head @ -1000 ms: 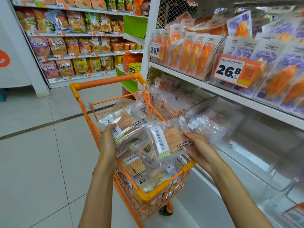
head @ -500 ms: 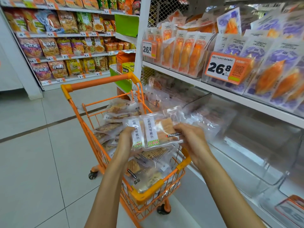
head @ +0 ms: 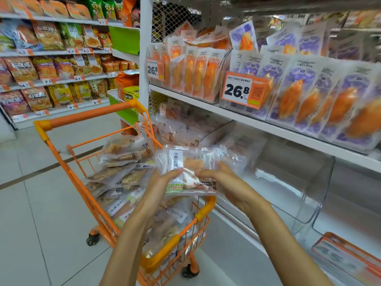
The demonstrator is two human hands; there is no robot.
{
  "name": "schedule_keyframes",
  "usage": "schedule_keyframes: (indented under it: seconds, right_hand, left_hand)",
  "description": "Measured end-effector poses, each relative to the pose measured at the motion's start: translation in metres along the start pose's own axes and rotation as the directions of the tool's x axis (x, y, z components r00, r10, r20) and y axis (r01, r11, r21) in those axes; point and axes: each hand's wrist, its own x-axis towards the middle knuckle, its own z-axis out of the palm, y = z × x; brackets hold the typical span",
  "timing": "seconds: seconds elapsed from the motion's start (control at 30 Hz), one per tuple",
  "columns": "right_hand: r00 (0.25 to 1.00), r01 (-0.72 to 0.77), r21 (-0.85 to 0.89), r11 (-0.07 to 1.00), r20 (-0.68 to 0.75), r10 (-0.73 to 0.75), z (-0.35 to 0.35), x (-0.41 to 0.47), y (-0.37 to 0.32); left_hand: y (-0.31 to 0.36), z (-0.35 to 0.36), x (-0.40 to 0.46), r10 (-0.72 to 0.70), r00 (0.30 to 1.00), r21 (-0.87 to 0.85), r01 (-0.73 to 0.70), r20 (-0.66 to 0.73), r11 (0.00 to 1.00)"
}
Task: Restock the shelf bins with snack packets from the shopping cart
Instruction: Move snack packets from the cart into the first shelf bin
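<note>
Standing in a shop aisle, a person looks down at their own two bare hands. Far left, wall shelves point(head: 51, 52) hold rows of crisp bags. Next comes an orange shopping cart point(head: 127, 112) on the tiled floor, its basket piled with many clear snack packets point(head: 123, 176), so much restocking looks to be left. Above the cart's near right corner, the left hand point(head: 158, 188) grips the left side of a small stack of clear packets point(head: 189, 168), thumb curled over the white label. The right hand point(head: 224, 184) holds the stack's right side, fingers point(head: 206, 173) curled round its edge. The stack is in the air between the cart and the shelving, not yet in any bin. To the right, the upper shelf point(head: 268, 129) carries full bins of orange and purple packets with price tags reading 26.8. Below it, one clear bin point(head: 206, 137) at the left holds some packets, while the large clear bin point(head: 309, 193) further right looks nearly bare and likely awaits filling.
</note>
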Motion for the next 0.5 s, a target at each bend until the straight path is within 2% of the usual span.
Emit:
schedule_keyframes:
  seconds: [0.07, 0.13, 0.2, 0.3, 0.43, 0.5]
  right_hand:
    - [0.992, -0.025, 0.097, 0.995, 0.127, 0.013, -0.026, -0.003, -0.001]
    - [0.994, 0.001, 0.079, 0.997, 0.106, -0.009, -0.054, -0.002, 0.004]
    - [1.000, 0.011, 0.083, 0.996, -0.019, -0.009, -0.075, -0.001, 0.011]
    - [0.973, 0.035, 0.130, 0.991, -0.231, -0.004, -0.105, 0.004, 0.028]
    - [0.850, 0.135, 0.097, 0.986, -0.523, -0.065, -0.128, 0.011, 0.038]
    - [0.798, 0.152, 0.076, 0.985, -0.597, -0.078, -0.135, 0.018, 0.041]
  left_hand:
    - [0.000, 0.016, 0.009, 0.033, 0.996, 0.066, -0.039, 0.081, 0.997]
    - [0.001, 0.037, 0.021, 0.043, 0.988, 0.129, -0.063, 0.151, 0.990]
    - [0.008, 0.058, 0.031, 0.068, 0.968, 0.198, -0.118, 0.241, 0.973]
    - [0.016, 0.100, 0.056, 0.033, 0.931, 0.297, -0.149, 0.364, 0.943]
    - [0.012, 0.152, 0.089, 0.015, 0.882, 0.427, -0.243, 0.471, 0.871]
    - [0.012, 0.177, 0.097, 0.034, 0.869, 0.468, -0.299, 0.494, 0.832]
